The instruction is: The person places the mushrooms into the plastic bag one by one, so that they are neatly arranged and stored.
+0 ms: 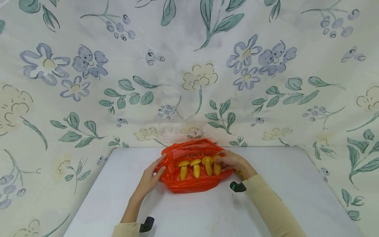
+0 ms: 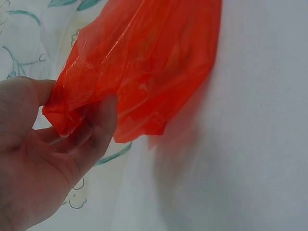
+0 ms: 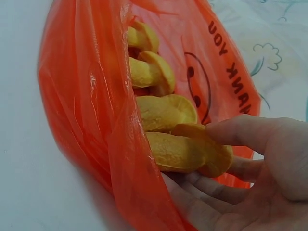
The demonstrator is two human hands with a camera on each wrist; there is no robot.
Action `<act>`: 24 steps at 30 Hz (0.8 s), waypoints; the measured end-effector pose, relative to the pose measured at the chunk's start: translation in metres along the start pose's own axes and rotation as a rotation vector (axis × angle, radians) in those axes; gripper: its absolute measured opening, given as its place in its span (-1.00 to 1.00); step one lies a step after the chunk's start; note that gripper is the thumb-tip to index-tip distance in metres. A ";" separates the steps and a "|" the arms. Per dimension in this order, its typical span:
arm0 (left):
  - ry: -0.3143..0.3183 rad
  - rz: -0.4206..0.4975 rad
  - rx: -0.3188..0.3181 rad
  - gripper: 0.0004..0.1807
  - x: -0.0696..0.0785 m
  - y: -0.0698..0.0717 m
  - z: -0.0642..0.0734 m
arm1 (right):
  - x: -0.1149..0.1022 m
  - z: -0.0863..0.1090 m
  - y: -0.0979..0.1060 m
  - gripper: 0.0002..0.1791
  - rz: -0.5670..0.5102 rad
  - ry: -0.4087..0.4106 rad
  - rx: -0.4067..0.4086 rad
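Note:
A red plastic bag (image 1: 189, 187) lies open toward me on the white table, with printed lettering on its back side. Inside it several yellow mushrooms (image 1: 196, 168) stand in a row, caps toward the back. My left hand (image 1: 150, 179) grips the bag's left end; the left wrist view shows the thin plastic (image 2: 139, 72) between thumb and fingers. At the right end, my right hand (image 1: 234, 161) reaches into the opening. In the right wrist view its thumb and fingers pinch the cap of the nearest mushroom (image 3: 175, 153). Part of the bag wall hides the stems' lower ends.
Something yellow (image 1: 240, 173) shows partly behind the right wrist, outside the bag. The white tabletop (image 1: 201, 214) runs to a floral-patterned sheet (image 1: 165, 98) that rises at the back and sides. Dark wrist mounts (image 1: 147, 224) stick out from both sleeves.

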State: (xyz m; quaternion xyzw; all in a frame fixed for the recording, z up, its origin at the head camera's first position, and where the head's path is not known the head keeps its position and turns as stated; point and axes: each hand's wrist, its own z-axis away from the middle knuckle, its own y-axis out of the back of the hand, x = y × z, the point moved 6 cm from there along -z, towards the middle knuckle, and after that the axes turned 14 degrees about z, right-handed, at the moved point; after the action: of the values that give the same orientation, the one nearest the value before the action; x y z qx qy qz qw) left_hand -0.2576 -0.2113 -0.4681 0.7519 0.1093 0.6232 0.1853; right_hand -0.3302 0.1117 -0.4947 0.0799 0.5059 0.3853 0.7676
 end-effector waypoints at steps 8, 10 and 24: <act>0.015 -0.008 -0.006 -0.41 0.000 0.000 -0.001 | 0.000 -0.002 0.002 -0.50 0.024 0.001 0.005; 0.017 -0.017 -0.006 -0.41 0.001 0.000 -0.001 | 0.000 -0.002 0.003 -0.49 0.032 0.003 0.010; -0.019 -0.013 -0.006 -0.42 0.008 -0.003 -0.009 | -0.003 0.009 0.011 -0.48 0.091 0.056 0.014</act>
State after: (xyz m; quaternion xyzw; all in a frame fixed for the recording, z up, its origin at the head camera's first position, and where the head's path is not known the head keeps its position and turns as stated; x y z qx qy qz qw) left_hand -0.2643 -0.2043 -0.4608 0.7563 0.1106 0.6153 0.1927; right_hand -0.3284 0.1192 -0.4823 0.0975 0.5255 0.4185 0.7343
